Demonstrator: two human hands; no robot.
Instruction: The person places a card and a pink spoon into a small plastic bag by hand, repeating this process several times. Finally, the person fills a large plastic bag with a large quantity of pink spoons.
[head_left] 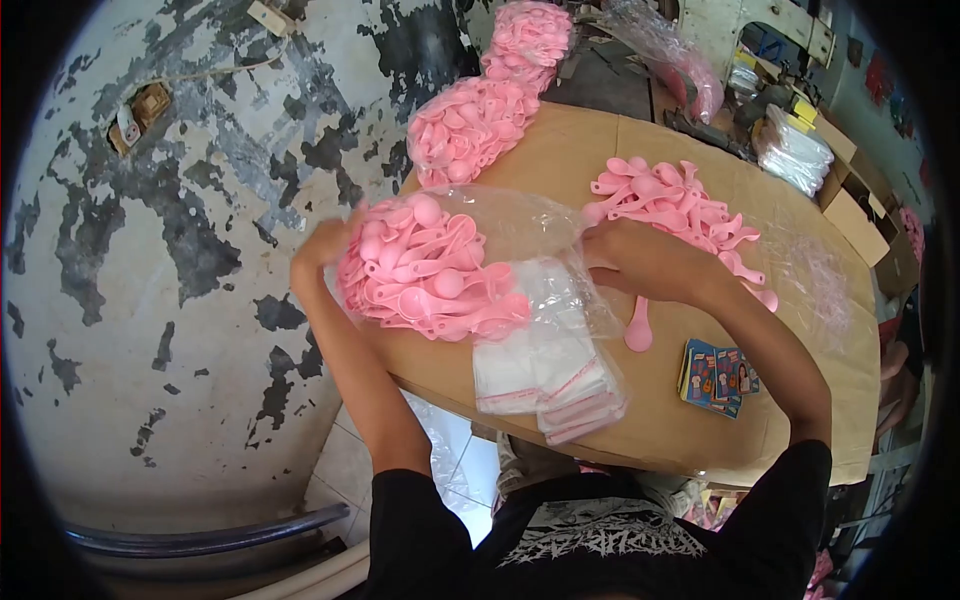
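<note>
A large clear plastic bag (520, 212) lies on the table, its left part filled with pink plastic spoons (425, 265). My left hand (328, 242) is at the bag's left side, against the filled end; its fingers are blurred and partly hidden. Over at the bag's right edge, my right hand (622, 250) has its fingers curled on the clear film. Just beyond it spreads a loose pile of pink spoons (680, 205), and a single pink spoon (638, 328) lies below the wrist. Flat clear packets (550, 365) are stacked under the bag's near side.
Small printed cards (715, 378) lie at the near right on the brown-covered table (800, 420). Filled bags of pink spoons (470, 130) stand at the far left. Crumpled film (815, 285), a pack of clear bags (793, 150) and a cardboard box (855, 220) are at the right. A peeling wall (180, 330) borders the left side.
</note>
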